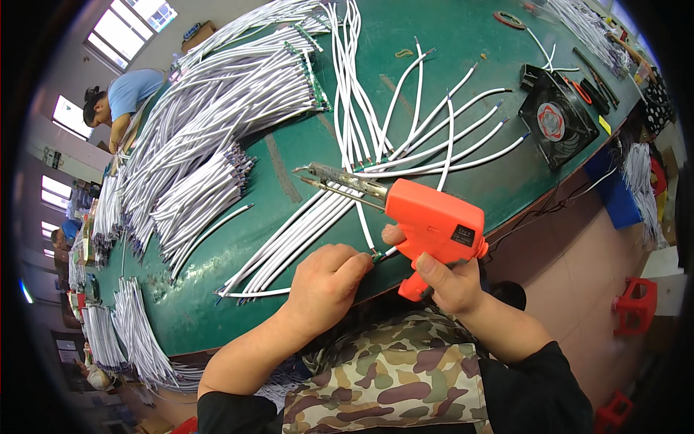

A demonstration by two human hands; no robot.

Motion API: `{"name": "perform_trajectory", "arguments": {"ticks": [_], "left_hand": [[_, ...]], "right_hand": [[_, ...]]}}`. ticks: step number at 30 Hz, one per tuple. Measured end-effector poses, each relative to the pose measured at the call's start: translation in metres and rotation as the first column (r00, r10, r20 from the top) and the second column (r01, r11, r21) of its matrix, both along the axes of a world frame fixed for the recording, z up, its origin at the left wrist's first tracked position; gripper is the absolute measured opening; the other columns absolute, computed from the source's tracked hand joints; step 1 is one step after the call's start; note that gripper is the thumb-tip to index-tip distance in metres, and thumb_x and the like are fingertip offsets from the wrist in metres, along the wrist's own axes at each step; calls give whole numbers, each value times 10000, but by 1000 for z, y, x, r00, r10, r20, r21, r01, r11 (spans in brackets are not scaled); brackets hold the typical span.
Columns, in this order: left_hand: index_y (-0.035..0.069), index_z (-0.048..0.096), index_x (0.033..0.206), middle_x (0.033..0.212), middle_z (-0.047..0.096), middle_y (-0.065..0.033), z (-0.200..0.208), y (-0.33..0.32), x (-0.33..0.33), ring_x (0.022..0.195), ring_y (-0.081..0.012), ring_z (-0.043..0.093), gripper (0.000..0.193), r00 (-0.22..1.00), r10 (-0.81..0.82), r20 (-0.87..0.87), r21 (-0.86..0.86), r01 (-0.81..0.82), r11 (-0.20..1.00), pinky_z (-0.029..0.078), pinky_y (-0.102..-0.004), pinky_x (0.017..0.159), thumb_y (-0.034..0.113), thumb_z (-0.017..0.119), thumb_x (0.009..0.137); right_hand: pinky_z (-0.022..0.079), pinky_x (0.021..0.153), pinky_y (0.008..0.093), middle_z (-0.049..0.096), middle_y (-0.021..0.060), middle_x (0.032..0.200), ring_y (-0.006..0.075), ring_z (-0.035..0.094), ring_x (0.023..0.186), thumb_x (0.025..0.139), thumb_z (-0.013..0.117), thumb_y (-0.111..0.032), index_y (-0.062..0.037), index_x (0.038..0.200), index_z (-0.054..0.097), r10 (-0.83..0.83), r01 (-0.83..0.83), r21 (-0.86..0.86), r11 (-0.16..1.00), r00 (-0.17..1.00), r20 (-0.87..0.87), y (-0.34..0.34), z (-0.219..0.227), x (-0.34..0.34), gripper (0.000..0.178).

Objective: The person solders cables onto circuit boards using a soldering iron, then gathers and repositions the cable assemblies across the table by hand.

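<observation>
My right hand [452, 282] is wrapped round the handle of a red soldering gun [434, 220], its metal tip pointing left above the table. Close to the table's near edge, my left hand [329, 282] is closed on a white cable [264, 294]. A small green piece [377, 257] shows just beyond its fingertips, where cable ends meet. Under and beside the gun's tip lies a row of white cables [303, 231]. More white cables [463, 141] fan out behind the gun, joined near small green pieces. What the left fingertips pinch is partly hidden.
Large bundles of white cables [238, 87] cover the left of the green table [217, 289]. A black fan [557, 119] stands at the right, near a roll of tape [510, 19]. A blue bin [613, 189] and red stools [636, 305] are on the right. A person in blue [134, 98] works far left.
</observation>
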State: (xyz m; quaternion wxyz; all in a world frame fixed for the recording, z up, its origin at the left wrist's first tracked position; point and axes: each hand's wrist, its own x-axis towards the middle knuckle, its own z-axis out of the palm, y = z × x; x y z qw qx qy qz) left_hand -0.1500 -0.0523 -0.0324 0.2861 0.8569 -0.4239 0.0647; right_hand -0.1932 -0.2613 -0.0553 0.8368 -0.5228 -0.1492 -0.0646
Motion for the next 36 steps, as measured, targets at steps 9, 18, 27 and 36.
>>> {"name": "perform_trajectory", "arguments": {"ticks": [9, 18, 27, 36], "left_hand": [[14, 641, 1034, 915, 611, -125, 6, -3, -3, 803, -319, 614, 287, 999, 15, -29, 56, -13, 998, 492, -410, 656, -66, 690, 763], [10, 632, 1112, 930, 579, -110, 0, 3, -5, 765, -293, 575, 408, 996, -24, 83, 92, 16, 996, 472, -396, 637, -81, 689, 717], [12, 627, 1109, 920, 568, -114, -4, 2, -4, 742, -288, 561, 445, 991, -29, 131, 100, 16, 995, 467, -388, 622, -76, 691, 677], [5, 623, 1100, 918, 571, -112, -5, 1, -4, 736, -286, 558, 438, 990, -24, 140, 82, 12, 997, 468, -386, 624, -83, 685, 676]], "right_hand": [[550, 876, 390, 642, 196, 1162, 249, 647, 1059, 949, 613, -306, 80, 1298, 517, 71, -82, -45, 996, 973, -219, -38, 8, -41, 530], [553, 712, 406, 676, 155, 974, 364, 669, 863, 926, 638, -307, -1, 1032, 658, -65, 171, -689, 704, 982, 177, -76, 0, -83, 324], [489, 591, 390, 670, 137, 900, 318, 619, 668, 901, 664, -346, 63, 1124, 597, -105, 252, -634, 731, 960, 261, -69, -35, -97, 470], [471, 569, 383, 684, 144, 920, 282, 591, 631, 859, 716, -316, 50, 1264, 501, -38, 237, -655, 717, 952, 302, -72, -42, -97, 586]]}}
